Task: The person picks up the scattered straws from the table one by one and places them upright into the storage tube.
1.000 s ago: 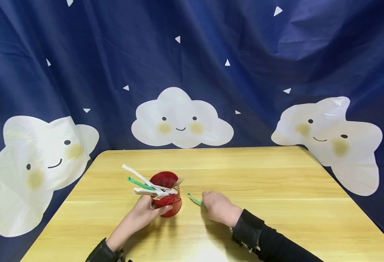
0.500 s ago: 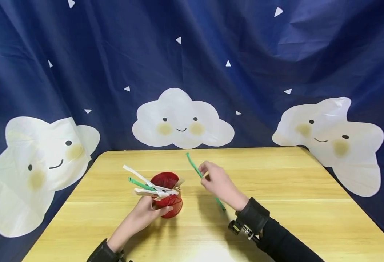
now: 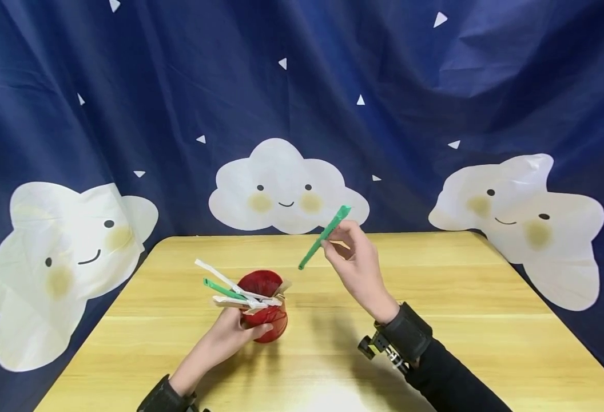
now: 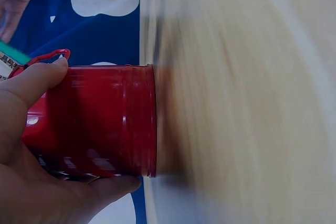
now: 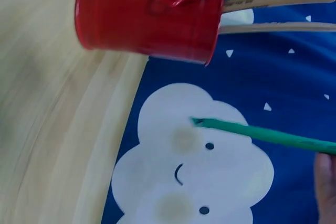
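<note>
A small red metal bucket [image 3: 275,321] stands upright on the table, left of centre. My left hand [image 3: 225,341] grips its side; in the left wrist view the thumb and fingers curl round the red wall. Several slim paper-wrapped sticks, white, brown and one green [image 3: 223,289], lean out of its mouth toward the left. Raised above the table, right of the bucket, my right hand [image 3: 360,266] pinches a thin green wrapped stick [image 3: 312,253], which slants with its lower end toward the bucket. In the right wrist view this green stick [image 5: 273,136] appears apart from the bucket.
The pale wooden table [image 3: 477,297] extends to both sides. A dark blue curtain [image 3: 178,86] with white cloud faces hangs behind its far edge. Each wrist wears a black band, and a small camera [image 3: 379,343] sits by the right one.
My right hand has lifted the green stick from the table, upward and away, and turned it so it now slants down toward the left. The left hand and bucket have stayed put.
</note>
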{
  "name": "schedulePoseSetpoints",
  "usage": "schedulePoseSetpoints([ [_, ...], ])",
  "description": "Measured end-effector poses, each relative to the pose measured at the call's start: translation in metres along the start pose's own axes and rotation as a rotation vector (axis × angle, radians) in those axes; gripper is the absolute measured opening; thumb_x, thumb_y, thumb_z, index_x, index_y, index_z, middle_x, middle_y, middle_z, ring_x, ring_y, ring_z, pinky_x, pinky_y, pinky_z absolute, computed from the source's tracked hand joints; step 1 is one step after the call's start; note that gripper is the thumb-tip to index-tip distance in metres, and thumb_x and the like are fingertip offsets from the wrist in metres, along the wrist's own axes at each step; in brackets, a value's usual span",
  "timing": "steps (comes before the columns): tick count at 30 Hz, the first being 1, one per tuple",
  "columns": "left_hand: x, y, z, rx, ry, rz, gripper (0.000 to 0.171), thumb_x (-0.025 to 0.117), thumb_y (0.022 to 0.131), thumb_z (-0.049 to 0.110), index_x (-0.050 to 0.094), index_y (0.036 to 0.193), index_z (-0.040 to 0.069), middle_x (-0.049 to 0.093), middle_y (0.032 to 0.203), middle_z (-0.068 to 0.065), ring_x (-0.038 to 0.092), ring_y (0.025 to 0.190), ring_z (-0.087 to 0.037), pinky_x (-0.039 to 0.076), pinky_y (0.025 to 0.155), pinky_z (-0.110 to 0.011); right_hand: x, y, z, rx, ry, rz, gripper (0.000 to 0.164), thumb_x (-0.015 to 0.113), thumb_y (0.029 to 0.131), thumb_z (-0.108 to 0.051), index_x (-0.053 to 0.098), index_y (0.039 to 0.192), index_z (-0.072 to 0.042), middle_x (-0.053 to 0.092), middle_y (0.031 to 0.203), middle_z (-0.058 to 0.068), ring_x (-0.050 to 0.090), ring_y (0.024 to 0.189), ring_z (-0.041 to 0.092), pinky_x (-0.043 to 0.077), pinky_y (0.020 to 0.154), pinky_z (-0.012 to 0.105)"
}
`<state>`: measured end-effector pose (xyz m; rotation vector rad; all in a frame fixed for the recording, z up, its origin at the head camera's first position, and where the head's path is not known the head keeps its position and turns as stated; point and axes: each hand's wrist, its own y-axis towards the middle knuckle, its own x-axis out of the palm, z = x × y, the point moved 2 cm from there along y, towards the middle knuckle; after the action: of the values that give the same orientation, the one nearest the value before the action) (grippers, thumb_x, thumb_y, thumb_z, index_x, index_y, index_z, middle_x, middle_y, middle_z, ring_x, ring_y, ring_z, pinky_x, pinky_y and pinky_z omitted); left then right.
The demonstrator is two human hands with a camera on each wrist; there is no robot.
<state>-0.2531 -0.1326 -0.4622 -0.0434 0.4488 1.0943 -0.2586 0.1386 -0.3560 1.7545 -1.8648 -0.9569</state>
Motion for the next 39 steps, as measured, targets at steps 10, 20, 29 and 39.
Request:
schedulePoseSetpoints([
  [10, 0.000, 0.002, 0.001, 0.012, 0.004, 0.006, 0.067, 0.079, 0.085, 0.001, 0.050, 0.144, 0.016, 0.058, 0.140, -0.004, 0.055, 0.130, -0.021, 0.046, 0.105, -0.028, 0.020, 0.001, -0.014, -0.191, 0.178, -0.022, 0.031, 0.062, 0.088, 0.020, 0.054, 0.115, 0.007, 0.062, 0.108, 0.019, 0.070, 0.102, 0.021, 0.059, 0.086, 0.038],
  [20, 0.002, 0.000, 0.003, 0.013, 0.009, 0.004, 0.063, 0.079, 0.087, 0.005, 0.050, 0.144, 0.009, 0.059, 0.139, -0.007, 0.057, 0.129, -0.020, 0.047, 0.105, -0.029, 0.048, -0.011, 0.001, -0.105, 0.080, -0.180, 0.026, 0.066, 0.091, 0.011, 0.058, 0.111, -0.004, 0.066, 0.105, 0.012, 0.070, 0.099, 0.028, 0.060, 0.081, 0.032],
  [29, 0.000, -0.001, 0.001, -0.001, 0.034, 0.010, 0.060, 0.079, 0.088, 0.008, 0.052, 0.141, 0.004, 0.061, 0.138, -0.010, 0.057, 0.127, -0.019, 0.046, 0.104, -0.026, 0.068, -0.019, 0.008, 0.062, -0.005, -0.311, 0.019, 0.066, 0.095, 0.003, 0.060, 0.110, -0.007, 0.067, 0.107, 0.006, 0.069, 0.102, 0.020, 0.058, 0.084, 0.027],
  [39, 0.001, -0.001, 0.002, -0.052, 0.044, 0.024, 0.064, 0.082, 0.086, 0.016, 0.051, 0.142, 0.009, 0.060, 0.137, -0.007, 0.056, 0.128, -0.024, 0.045, 0.104, -0.029, 0.083, -0.022, 0.018, 0.024, -0.105, -0.387, 0.018, 0.065, 0.097, 0.001, 0.061, 0.111, -0.009, 0.066, 0.106, 0.001, 0.068, 0.102, 0.014, 0.058, 0.083, 0.023],
])
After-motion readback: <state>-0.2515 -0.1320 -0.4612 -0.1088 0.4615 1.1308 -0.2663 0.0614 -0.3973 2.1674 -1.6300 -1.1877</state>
